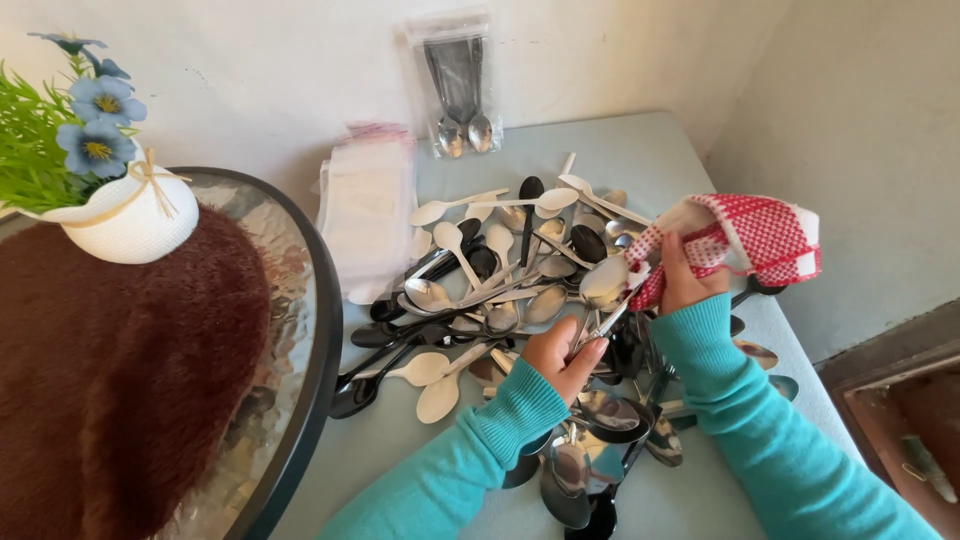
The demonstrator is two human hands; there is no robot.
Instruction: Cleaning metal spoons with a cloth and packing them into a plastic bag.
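My left hand (562, 357) grips the handle of a shiny metal spoon (604, 283) and holds it up over a heap of spoons (500, 290). My right hand (688, 275) holds a red and white checked cloth (745, 240) pressed against the spoon's bowl. The heap under both hands mixes silver, white and black spoons and lies on a pale blue-grey table (400, 450). Both arms wear teal sleeves.
A stack of clear plastic bags (367, 215) lies at the table's back left. A clear packet with spoons (457, 85) leans on the wall. On the left stands a round glass table (300, 300) with a brown furry cover and a white pot of blue flowers (125, 215).
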